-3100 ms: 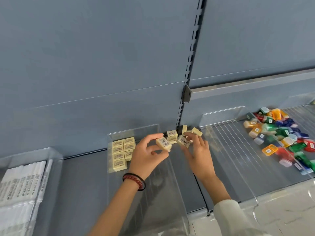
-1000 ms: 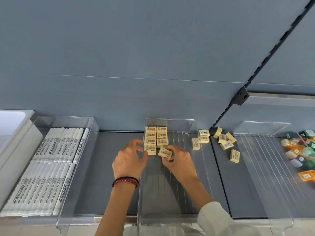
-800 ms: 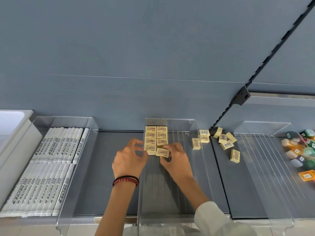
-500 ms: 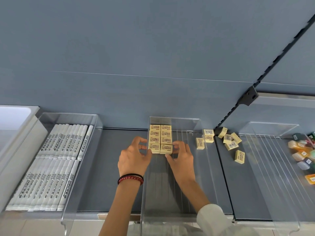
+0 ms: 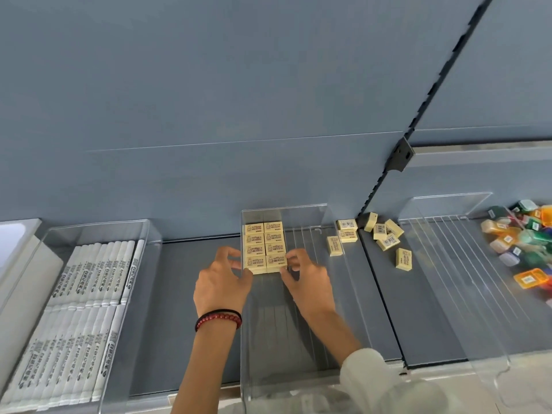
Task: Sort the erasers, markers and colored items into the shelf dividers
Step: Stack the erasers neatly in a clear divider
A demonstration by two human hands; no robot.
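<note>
Yellow block erasers (image 5: 265, 243) sit packed in the clear plastic divider's (image 5: 304, 216) back-left corner, left hand (image 5: 221, 285) and right hand (image 5: 307, 282) pinching the front pair (image 5: 267, 263) square. Next, likely: gather the loose erasers (image 5: 380, 231) right of it.

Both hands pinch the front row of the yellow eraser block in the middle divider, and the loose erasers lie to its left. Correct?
One slip: the head view shows the loose erasers to the right of the eraser block, not left. The left hand and right hand do pinch its front row in the middle divider.
</note>
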